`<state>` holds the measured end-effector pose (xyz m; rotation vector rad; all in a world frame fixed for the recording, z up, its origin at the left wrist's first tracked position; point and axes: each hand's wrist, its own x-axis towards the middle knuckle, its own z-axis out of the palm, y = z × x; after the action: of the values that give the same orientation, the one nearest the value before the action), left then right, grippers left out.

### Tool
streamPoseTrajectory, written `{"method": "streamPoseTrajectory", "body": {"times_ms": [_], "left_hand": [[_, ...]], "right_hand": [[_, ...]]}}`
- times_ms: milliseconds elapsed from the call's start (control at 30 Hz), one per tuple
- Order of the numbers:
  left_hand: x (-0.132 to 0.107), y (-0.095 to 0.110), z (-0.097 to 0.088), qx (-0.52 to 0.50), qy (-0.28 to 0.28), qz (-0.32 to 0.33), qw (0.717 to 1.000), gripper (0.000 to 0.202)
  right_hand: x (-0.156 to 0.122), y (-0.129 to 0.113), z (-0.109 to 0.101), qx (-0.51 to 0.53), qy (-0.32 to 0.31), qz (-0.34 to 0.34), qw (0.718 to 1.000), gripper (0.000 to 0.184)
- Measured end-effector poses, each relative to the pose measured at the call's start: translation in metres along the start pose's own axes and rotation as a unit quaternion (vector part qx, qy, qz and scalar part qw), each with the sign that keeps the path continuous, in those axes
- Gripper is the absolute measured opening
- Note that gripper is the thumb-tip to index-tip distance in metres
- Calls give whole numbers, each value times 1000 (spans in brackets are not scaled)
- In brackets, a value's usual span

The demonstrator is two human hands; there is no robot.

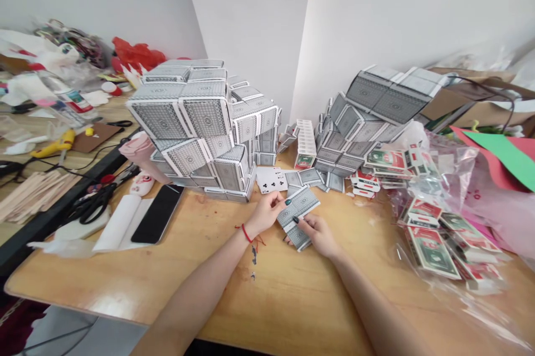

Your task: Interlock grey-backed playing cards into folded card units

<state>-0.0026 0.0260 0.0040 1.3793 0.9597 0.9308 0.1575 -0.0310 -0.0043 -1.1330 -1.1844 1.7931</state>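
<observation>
L hand point(273, 208) & R hand point(318, 233) pinching card piece point(304, 200) over tbl point(334, 300) | done: L stack point(204, 111), R stack point(371, 100) standing behind | remaining: piece prob. needing finishing, loose cards point(311, 176) lying just beyond

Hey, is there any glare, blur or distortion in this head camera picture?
Head view: pale glare on the table near its left front edge; the red bag at back left looks soft; apparent stretching toward the corners; held cards fairly sharp.

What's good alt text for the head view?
Left hand and right hand hold gray-backed playing cards over a wooden table. Behind stand stacks of card-built blocks; black smartphone at left, red-and-green card boxes at right.
</observation>
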Motion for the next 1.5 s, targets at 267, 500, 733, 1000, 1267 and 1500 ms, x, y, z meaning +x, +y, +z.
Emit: {"method": "streamPoseTrajectory", "body": {"times_ms": [267,500,733,1000,1267,1500], "left_hand": [[-2,-1,-14,-99,-97,-99,985,28],[-3,-1,-14,-34,-81,-41,995,34],[-6,-6,-9,76,-30,-8,997,31],[-8,-9,-7,86,-23,23,996,24],[-7,-8,-3,72,-45,4,996,31],[-7,-5,-3,53,-30,5,998,33]], "right_hand": [[-1,-4,-2,34,-27,-17,999,38],[-1,-3,-3,38,-21,-1,999,40],[0,-2,-3,40,-13,-3,999,40],[0,-3,-3,42,-20,11,999,43],[-2,-6,-2,17,-39,28,999,47],[2,-4,-4,36,-25,16,999,45]]}}
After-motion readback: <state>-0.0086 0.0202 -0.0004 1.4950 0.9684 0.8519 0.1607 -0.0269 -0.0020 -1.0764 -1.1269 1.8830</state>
